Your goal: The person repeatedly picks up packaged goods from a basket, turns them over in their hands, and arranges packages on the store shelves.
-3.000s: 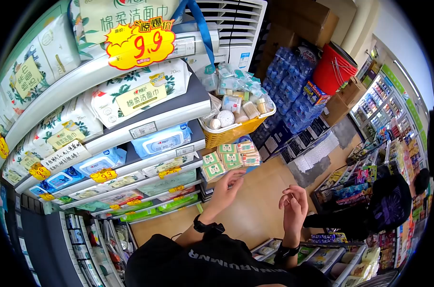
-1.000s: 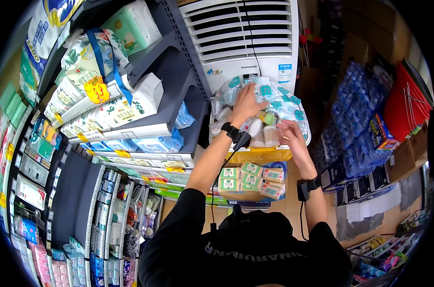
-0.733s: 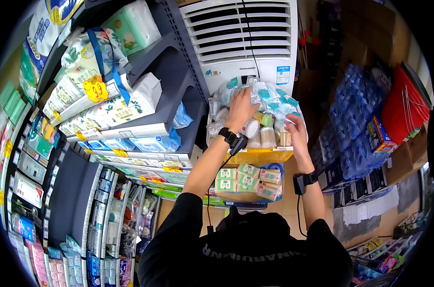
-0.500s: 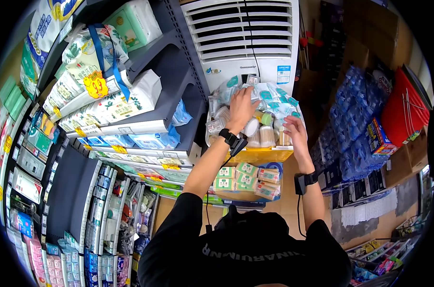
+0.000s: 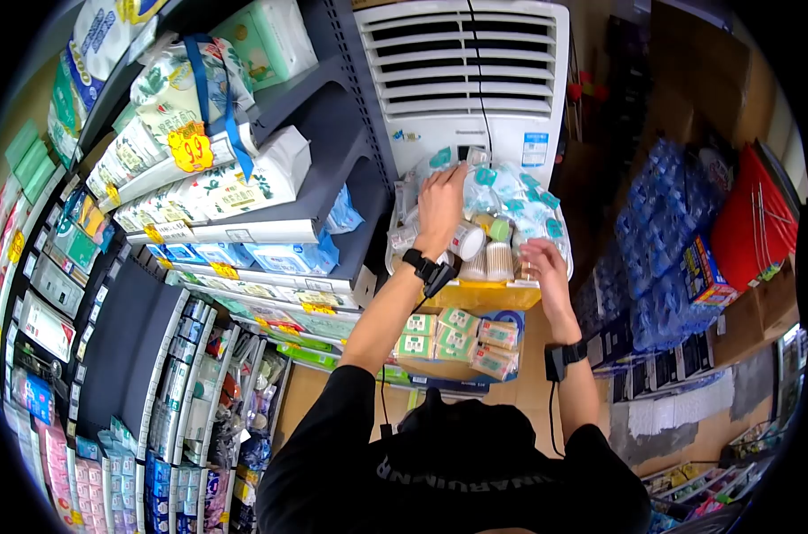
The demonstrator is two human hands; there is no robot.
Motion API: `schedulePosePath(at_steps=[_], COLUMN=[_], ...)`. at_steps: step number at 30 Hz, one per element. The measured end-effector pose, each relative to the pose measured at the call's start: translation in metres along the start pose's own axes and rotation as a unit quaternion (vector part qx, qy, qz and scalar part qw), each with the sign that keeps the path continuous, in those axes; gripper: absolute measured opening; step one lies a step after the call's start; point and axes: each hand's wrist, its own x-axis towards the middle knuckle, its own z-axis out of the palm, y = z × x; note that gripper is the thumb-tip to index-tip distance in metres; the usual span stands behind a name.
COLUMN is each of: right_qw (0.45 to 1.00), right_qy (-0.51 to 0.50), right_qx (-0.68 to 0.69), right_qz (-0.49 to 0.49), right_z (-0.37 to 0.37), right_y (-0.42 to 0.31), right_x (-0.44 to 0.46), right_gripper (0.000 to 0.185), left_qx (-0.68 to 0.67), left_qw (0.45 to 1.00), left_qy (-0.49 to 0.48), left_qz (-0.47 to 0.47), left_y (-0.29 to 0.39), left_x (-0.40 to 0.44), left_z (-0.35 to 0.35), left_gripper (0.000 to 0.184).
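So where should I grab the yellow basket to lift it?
Probably by the rim at both ends of the yellow basket, coming from the front: it's wide and heaped with packets, and the white slatted unit stands behind it.

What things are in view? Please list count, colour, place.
basket: one, yellow, centre
packets: many, white-teal, in basket
tubs: several, mixed colours, basket front
cooler: one, white, behind basket
small packs: several, green-cream, below basket
shelves: several, grey and white, left
price signs: several, yellow, on shelves
bottles: many, blue, right
bucket: one, red, far right
wristbands: two, black, on wrists
left hand: one, bare, at packets
right hand: one, bare, near basket's right
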Motion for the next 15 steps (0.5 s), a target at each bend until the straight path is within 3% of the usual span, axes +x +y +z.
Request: schedulePosePath(at_steps=[6, 8, 13, 15], right_qw=[0.999, 0.999, 0.995, 0.993], right_qy=[-0.034, -0.049, -0.100, -0.112], right_qx=[0.025, 0.018, 0.015, 0.020], right_qz=[0.003, -0.003, 0.009, 0.014], right_z=[0.009, 0.016, 0.033, 0.032], right_y=[-0.017, -0.027, -0.040, -0.036], right_x=[-0.014, -0.021, -0.032, -0.033], right_gripper=[0.025, 0.026, 0.025, 0.025], left_qx=[-0.088, -0.222, -0.365, -0.441], left_qw=[0.990, 0.942, 0.891, 0.821], left_qy=[0.034, -0.005, 0.008, -0.028], left_qz=[-0.104, -0.251, -0.270, -0.362], left_y=[0.011, 0.013, -0.004, -0.001], left_x=[0.009, 0.007, -0.014, -0.021], left_z=[-0.036, -0.046, -0.039, -0.046], left_gripper=[0.025, 0.027, 0.034, 0.036])
